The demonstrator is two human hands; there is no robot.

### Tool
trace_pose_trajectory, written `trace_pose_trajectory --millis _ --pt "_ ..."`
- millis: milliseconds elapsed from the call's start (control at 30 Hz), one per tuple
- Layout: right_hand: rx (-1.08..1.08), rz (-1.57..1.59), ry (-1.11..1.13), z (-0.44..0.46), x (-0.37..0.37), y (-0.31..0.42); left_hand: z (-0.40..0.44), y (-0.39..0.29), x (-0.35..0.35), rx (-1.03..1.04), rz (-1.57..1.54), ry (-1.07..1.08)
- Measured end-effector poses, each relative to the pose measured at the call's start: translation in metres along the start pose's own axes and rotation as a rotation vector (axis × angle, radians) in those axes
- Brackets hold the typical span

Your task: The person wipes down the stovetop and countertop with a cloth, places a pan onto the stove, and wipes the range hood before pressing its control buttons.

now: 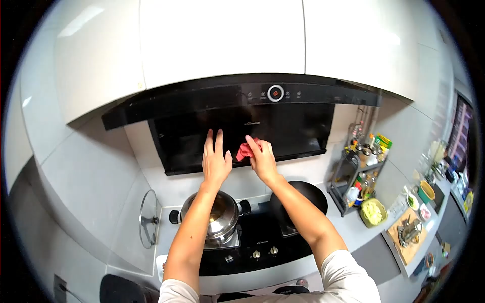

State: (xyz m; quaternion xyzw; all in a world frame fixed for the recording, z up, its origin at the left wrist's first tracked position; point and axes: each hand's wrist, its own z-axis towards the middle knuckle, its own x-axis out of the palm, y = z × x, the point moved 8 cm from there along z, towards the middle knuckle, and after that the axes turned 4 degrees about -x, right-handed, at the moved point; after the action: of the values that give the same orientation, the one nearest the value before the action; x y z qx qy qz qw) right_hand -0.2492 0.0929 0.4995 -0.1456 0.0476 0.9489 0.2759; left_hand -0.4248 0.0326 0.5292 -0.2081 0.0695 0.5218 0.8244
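Note:
Both my arms reach up over the stove to the black glass panel (293, 126) of the range hood. My left hand (216, 162) lies with its fingers stretched out against the panel's left half, holding nothing. Just right of it, my right hand (262, 160) grips a crumpled red cloth (246, 151) and presses it on the panel's lower middle. Part of the cloth is hidden behind the fingers. Above, the hood's control strip (202, 98) carries a round dial (275, 93).
A lidded steel pot (222, 217) and a black wok (310, 197) stand on the stove (262, 262) below my arms. A glass lid (148, 219) leans at the left wall. To the right are a bottle rack (343, 182), a bowl of cut vegetables (374, 212) and a cutting board (399, 247).

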Motion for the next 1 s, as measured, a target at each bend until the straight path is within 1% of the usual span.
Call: trace_pose_trajectory --millis 100,133,300,400,533,633,667,767,800,900,933,1000 --pt "-0.003 -0.05 -0.13 0.028 -0.062 0.028 0.01 -0.029 -0.004 0.045 -0.063 0.029" --pt "-0.037 -0.04 -0.169 0.042 -0.079 0.038 0.014 -0.038 -0.006 0.06 -0.084 0.03" --pt "-0.078 -0.102 -0.163 0.104 -0.129 0.086 0.017 -0.063 -0.021 0.026 -0.014 0.042" --pt "-0.028 -0.076 -0.126 0.112 -0.134 0.089 0.013 -0.074 -0.039 0.011 0.051 0.009" --pt "0.042 -0.087 0.005 0.116 -0.13 0.092 0.004 -0.085 -0.057 -0.018 0.117 0.007" --pt "0.184 -0.152 0.133 0.122 -0.122 0.088 0.0 -0.092 -0.075 -0.026 0.172 0.002" --pt "0.191 -0.151 0.137 0.122 -0.124 0.091 -0.002 -0.094 -0.079 -0.025 0.19 0.006" --pt "0.051 -0.019 -0.004 0.107 -0.127 0.102 -0.003 -0.097 -0.087 -0.01 0.209 -0.002" --pt "0.057 -0.038 0.026 0.102 -0.13 0.107 -0.006 -0.096 -0.088 -0.009 0.211 -0.004" --pt "0.008 -0.001 -0.004 0.08 -0.121 0.107 -0.012 -0.091 -0.088 -0.012 0.226 0.003" --pt "0.039 0.02 0.003 0.073 -0.12 0.107 -0.014 -0.089 -0.087 -0.003 0.234 -0.002" --pt "0.127 0.164 -0.017 0.051 -0.106 0.085 -0.02 -0.081 -0.083 0.012 0.246 -0.004"
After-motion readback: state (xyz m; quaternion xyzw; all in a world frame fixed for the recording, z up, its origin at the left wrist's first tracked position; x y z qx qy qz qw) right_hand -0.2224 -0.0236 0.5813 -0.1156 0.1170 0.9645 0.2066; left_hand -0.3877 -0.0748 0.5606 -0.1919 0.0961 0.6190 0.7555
